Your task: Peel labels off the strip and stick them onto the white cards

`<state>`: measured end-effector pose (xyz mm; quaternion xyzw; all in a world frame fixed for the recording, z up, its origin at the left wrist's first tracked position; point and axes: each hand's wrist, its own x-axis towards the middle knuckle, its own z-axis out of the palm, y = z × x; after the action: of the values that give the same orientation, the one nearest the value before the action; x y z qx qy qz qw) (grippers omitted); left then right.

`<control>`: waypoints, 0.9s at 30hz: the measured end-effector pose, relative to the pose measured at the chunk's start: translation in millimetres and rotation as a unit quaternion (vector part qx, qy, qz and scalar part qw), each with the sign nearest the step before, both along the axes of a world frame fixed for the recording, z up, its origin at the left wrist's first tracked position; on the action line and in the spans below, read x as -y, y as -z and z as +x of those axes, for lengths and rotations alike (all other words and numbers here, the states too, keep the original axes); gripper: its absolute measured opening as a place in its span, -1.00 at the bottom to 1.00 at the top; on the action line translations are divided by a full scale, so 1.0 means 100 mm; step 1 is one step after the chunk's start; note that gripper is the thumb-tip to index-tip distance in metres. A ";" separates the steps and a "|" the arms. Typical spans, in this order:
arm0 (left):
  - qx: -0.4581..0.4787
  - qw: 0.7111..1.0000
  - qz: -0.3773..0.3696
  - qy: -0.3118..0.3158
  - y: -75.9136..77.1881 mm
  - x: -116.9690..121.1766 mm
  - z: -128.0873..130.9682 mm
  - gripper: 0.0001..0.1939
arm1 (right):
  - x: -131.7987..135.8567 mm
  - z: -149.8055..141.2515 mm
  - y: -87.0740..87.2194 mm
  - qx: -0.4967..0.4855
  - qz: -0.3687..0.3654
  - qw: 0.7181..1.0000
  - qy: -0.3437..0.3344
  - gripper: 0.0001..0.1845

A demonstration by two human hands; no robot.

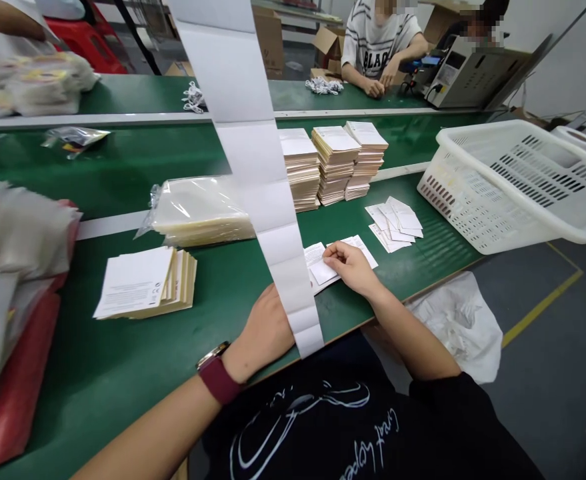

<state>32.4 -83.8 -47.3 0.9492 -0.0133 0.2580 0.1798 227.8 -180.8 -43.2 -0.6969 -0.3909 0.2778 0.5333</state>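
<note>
Evidently, a printed leaflet point(323, 272) is laid on the green table point(227, 287) just right of the lower part of a creased paper strip point(267, 173), by which its near end is partly covered. Its long axis is slanted across the tabletop: one end is pointed at the strip, the other away from it and away from the wearer's body. A flap is folded over near the strip, and print is shown on both sides of that flap.

By the right hand point(351, 267), the leaflet is pinched, thumb and forefinger brought together at the flap. The left hand point(267, 323) is rested low against the table, left of the strip; its fingers are hidden behind the strip, so whether anything is gripped cannot be told.

Left of the strip, a fanned card stack point(135, 277) is set down, with a plastic-wrapped bundle point(200, 207) placed beyond it, partly covered by the strip. Right of the strip, three tall stacks point(335, 163) are lined up, loose papers point(397, 223) are spread nearer, and a white basket point(473, 207) is placed farthest out.
</note>
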 end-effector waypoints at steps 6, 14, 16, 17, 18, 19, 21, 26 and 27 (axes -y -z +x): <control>0.012 1.000 -0.005 -0.006 0.04 0.00 0.00 -0.55 | 0.00 -0.02 0.00 0.052 -0.019 0.998 -0.001 -0.94; -0.019 1.000 0.003 -0.015 0.15 0.00 -0.02 -0.56 | 0.04 -0.21 -0.10 0.430 -0.168 0.884 0.076 -0.75; -0.023 1.000 0.000 -0.015 0.14 0.00 -0.03 -0.57 | 0.04 -0.18 -0.11 0.426 -0.197 0.877 0.099 -0.75; -0.025 1.000 -0.004 -0.015 0.14 0.00 -0.03 -0.57 | 0.05 -0.16 -0.11 0.410 -0.200 0.885 0.095 -0.78; -0.027 0.999 -0.009 -0.016 0.14 0.00 -0.04 -0.56 | 0.05 -0.14 -0.10 0.390 -0.196 0.896 0.085 -0.78; -0.031 0.999 -0.013 -0.019 0.14 0.01 -0.04 -0.55 | 0.05 -0.12 -0.09 0.371 -0.185 0.907 0.075 -0.76; -0.039 0.999 -0.013 -0.026 0.14 0.02 -0.05 -0.53 | 0.04 -0.10 -0.07 0.338 -0.157 0.925 0.075 -0.75; -0.052 0.998 -0.007 -0.024 0.16 0.04 -0.04 -0.51 | 0.03 -0.15 -0.03 0.307 -0.118 0.942 0.062 -0.76; -0.052 0.998 -0.006 -0.024 0.16 0.04 -0.04 -0.51 | 0.04 -0.17 -0.03 0.323 -0.115 0.938 0.060 -0.74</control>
<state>28.5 -88.1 -63.3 0.9602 0.0205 0.2127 0.1797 211.1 -184.7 -40.4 -0.8278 -0.4650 0.0489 0.3101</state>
